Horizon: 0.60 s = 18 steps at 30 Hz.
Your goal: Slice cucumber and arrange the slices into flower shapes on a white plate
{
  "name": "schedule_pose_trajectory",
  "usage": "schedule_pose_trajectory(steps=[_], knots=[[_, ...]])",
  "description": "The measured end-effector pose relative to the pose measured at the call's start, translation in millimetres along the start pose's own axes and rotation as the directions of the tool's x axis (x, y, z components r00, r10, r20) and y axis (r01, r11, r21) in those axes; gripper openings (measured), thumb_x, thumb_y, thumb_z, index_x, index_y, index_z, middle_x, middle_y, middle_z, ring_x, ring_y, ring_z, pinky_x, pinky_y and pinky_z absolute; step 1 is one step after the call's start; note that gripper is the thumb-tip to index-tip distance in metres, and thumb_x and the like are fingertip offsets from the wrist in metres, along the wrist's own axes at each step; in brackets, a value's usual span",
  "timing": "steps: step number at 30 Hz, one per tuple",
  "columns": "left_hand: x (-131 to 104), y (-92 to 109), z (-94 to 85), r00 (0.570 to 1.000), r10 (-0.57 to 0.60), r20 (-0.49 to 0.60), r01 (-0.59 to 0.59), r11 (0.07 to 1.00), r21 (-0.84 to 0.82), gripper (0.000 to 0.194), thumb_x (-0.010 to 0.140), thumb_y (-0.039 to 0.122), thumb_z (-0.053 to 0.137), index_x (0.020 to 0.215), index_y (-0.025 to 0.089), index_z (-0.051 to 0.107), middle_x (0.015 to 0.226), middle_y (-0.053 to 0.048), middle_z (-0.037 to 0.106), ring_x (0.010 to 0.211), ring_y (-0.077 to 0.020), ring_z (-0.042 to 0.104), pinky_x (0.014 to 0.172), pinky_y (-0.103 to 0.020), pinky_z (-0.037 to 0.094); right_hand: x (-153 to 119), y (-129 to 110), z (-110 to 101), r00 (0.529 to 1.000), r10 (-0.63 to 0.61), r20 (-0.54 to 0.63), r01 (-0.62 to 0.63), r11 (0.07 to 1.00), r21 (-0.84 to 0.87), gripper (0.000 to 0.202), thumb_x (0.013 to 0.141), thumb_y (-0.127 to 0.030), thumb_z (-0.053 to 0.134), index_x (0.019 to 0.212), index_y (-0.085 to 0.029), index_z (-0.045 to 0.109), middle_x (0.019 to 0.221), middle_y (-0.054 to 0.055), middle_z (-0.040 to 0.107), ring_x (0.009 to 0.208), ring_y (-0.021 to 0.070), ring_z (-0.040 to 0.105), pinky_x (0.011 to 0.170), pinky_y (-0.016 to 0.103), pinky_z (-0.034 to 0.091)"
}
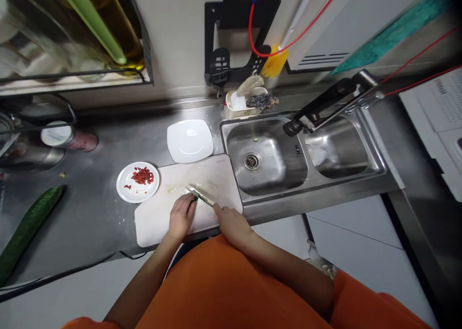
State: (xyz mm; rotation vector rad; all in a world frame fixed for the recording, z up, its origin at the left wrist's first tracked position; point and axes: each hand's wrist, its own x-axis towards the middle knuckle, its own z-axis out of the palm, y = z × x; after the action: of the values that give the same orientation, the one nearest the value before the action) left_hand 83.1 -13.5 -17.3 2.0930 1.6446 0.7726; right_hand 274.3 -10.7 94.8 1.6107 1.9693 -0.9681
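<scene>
My right hand [233,223] is closed around the handle of a kitchen knife [200,194], its blade pointing up and left over the white cutting board [155,225]. Fingers bent, my left hand [182,216] presses a small dark green piece of cucumber [195,198] against the board beside the blade; most of that piece is hidden. Wet smears and pale green bits lie on the board around the knife. A white plate with chopped red pieces [143,176] touches the board's left side. Behind the board sits a square white plate [189,141] with nothing on it.
A whole cucumber [31,228] lies at the far left of the steel counter [97,213]. On the right is a double sink [267,158] with a black faucet [317,105]. A scrubber holder [238,105] stands behind it. A jar [68,136] and rack [108,76] are at upper left.
</scene>
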Motion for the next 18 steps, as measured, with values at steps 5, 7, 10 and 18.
schedule_pose_trajectory(steps=[5,7,10,18], knots=[[-1.4,-0.7,0.1,1.0,0.001,-0.015,0.0,0.999,0.034,0.023,0.089,0.03,0.051,0.103,0.018,0.064,0.101,-0.008,0.068,0.097,-0.0194,0.062,0.09,-0.035,0.049,-5.8,-2.9,-3.8,0.999,0.009,0.054,-0.009,1.0,0.003,0.036,0.091,-0.01,0.027,0.121,-0.017,0.046,0.095,0.012,0.065,0.091,0.0226,0.064,0.071,0.028,0.048],[-1.2,-0.4,-0.1,1.0,0.007,-0.01,-0.006,0.999,0.04,0.022,0.088,0.03,0.051,0.102,0.018,0.064,0.1,-0.008,0.069,0.096,-0.0193,0.063,0.089,-0.034,0.049,-6.7,-3.4,-5.5,0.998,0.012,0.062,-0.013,1.0,0.006,0.036,0.092,-0.01,0.026,0.121,-0.017,0.046,0.096,0.012,0.065,0.092,0.0226,0.064,0.071,0.028,0.048],[-0.6,0.1,-0.5,1.0,0.006,-0.009,-0.006,0.999,0.043,0.022,0.089,0.03,0.051,0.101,0.018,0.064,0.099,-0.008,0.069,0.095,-0.0193,0.063,0.088,-0.034,0.05,-7.7,-4.4,-7.6,0.997,0.016,0.075,-0.016,1.0,0.003,0.037,0.092,-0.01,0.025,0.122,-0.016,0.046,0.097,0.014,0.064,0.094,0.0239,0.063,0.072,0.03,0.049],[0.2,-1.1,-0.1,1.0,0.02,-0.013,-0.02,0.999,0.048,0.022,0.088,0.029,0.051,0.101,0.018,0.065,0.1,-0.008,0.069,0.095,-0.0196,0.063,0.088,-0.034,0.049,-6.6,-5.6,-8.4,0.997,0.022,0.073,-0.023,1.0,0.007,0.038,0.091,-0.009,0.027,0.123,-0.017,0.046,0.097,0.013,0.065,0.094,0.0234,0.064,0.073,0.03,0.049]])
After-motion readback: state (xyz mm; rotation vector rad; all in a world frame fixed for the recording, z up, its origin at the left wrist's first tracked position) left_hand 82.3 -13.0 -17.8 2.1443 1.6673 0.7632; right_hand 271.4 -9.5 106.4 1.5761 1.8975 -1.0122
